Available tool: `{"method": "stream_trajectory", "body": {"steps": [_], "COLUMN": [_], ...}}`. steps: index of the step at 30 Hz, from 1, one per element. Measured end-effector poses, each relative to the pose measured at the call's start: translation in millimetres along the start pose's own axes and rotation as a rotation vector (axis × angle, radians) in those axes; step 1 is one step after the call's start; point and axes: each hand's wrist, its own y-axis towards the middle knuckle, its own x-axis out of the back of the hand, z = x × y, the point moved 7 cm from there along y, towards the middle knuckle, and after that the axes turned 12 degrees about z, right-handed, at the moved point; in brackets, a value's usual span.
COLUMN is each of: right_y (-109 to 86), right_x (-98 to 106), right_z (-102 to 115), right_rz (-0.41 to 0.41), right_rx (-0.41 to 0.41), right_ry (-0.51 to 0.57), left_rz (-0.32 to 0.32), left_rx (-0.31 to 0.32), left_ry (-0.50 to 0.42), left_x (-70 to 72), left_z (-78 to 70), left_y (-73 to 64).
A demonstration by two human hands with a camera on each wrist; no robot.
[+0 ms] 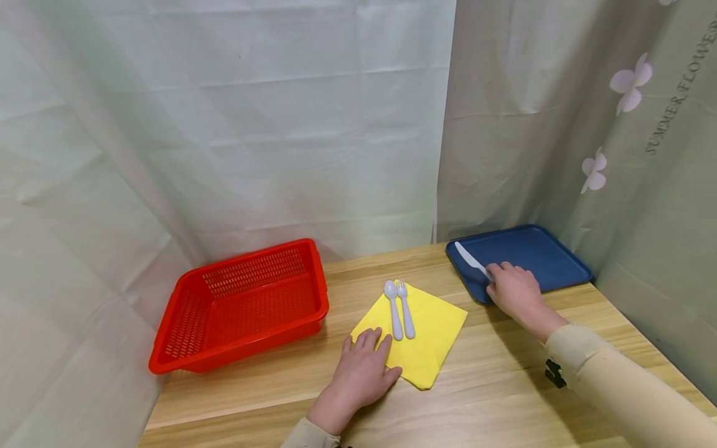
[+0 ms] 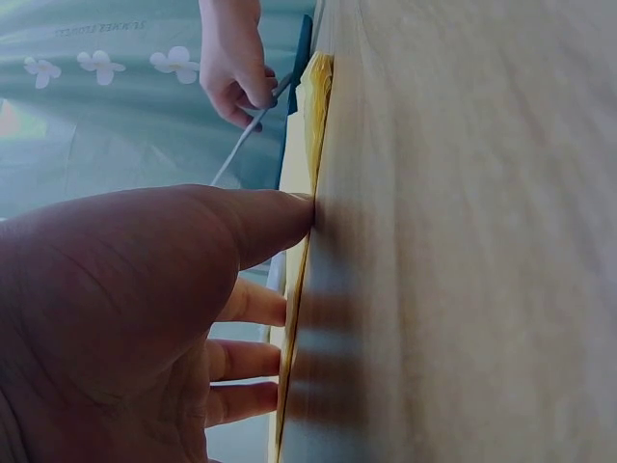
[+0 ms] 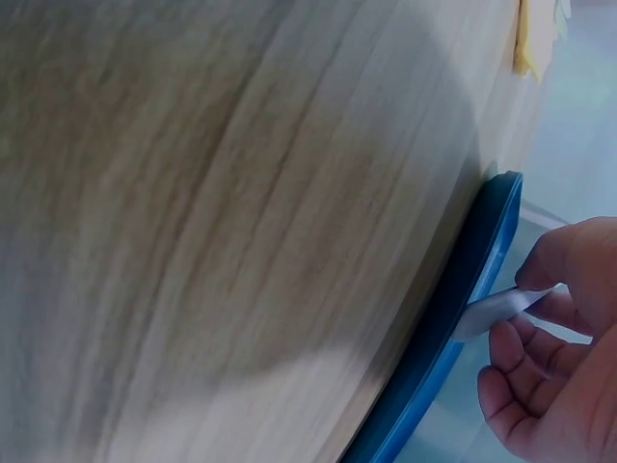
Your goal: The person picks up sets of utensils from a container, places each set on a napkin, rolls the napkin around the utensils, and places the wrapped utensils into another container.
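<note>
In the head view my right hand [image 1: 516, 291] pinches the handle of a pale plastic knife [image 1: 469, 256] over the left part of a blue tray [image 1: 538, 254]. The right wrist view shows the knife [image 3: 496, 313] between thumb and fingers, close over the tray's rim. My left hand [image 1: 364, 368] rests with spread fingers on the near left edge of a folded yellow napkin [image 1: 434, 336]. A pale spoon [image 1: 394, 311] and a matching fork [image 1: 406, 309] lie side by side on that napkin, just beyond the left fingertips.
A red plastic basket [image 1: 241, 358] with perforated walls stands at the left of the wooden table [image 1: 470, 404]. Curtains [image 1: 280, 124] hang behind the table and along both sides, close to the tray and basket.
</note>
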Motion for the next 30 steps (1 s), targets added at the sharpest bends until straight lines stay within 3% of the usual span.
{"method": "stream_trajectory", "body": {"steps": [17,30], "right_y": [-2.2,-3.4], "right_x": [6,8], "right_z": [15,26], "right_rz": [-0.014,0.028], "right_rx": [0.035,0.018], "right_ry": [0.043,0.111], "left_rz": [-0.013,-0.016], "left_rx": [-0.001,-0.002], "left_ry": [0.012,0.018], "left_x": [0.3,0.2], "left_z": [-0.2,-0.8], "left_y": [0.2,0.1]}}
